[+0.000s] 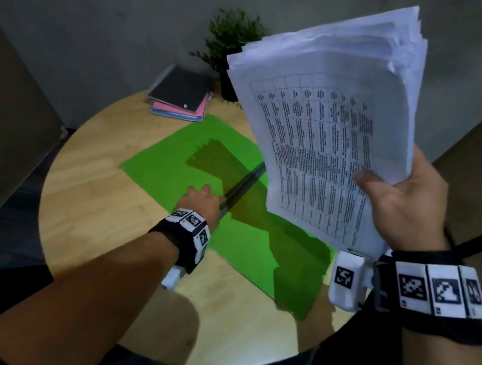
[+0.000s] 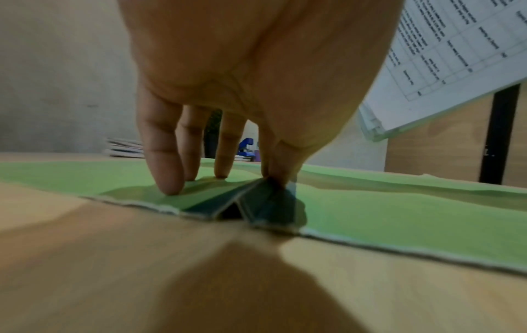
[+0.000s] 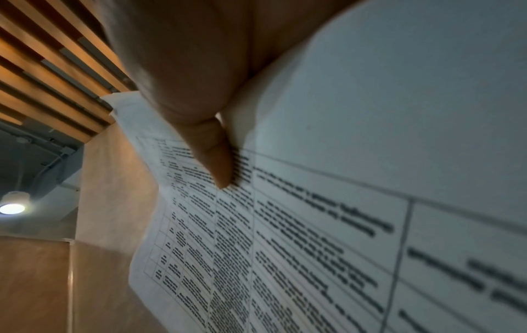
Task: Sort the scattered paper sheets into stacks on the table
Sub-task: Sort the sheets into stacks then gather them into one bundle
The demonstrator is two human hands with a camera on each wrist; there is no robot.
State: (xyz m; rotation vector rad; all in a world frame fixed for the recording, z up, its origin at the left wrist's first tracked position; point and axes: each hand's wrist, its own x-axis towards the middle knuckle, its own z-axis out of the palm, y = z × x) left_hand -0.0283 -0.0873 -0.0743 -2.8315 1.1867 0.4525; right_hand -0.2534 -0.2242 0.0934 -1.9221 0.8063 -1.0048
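My right hand [image 1: 393, 199] holds a thick stack of white printed sheets [image 1: 321, 116] tilted up above the right side of the table, thumb [image 3: 216, 162] pressed on the top page's table of text [image 3: 342, 225]. A corner of that stack [image 2: 445, 56] hangs at the upper right of the left wrist view. A green folder [image 1: 173, 166] lies open and flat on the table. My left hand [image 1: 200, 196] reaches down onto it. Thumb and index finger pinch its raised dark spine [image 2: 256, 200], which runs as a dark strip [image 1: 243, 187] across the green. The other fingertips [image 2: 171, 187] rest on the green sheet [image 2: 399, 214].
The table is round and wooden [image 1: 96, 223]. A pile of notebooks [image 1: 181, 95] and a potted plant [image 1: 234, 43] stand at its far edge, with a blue stapler [image 2: 246, 149] near them. Wooden panels rise on both sides.
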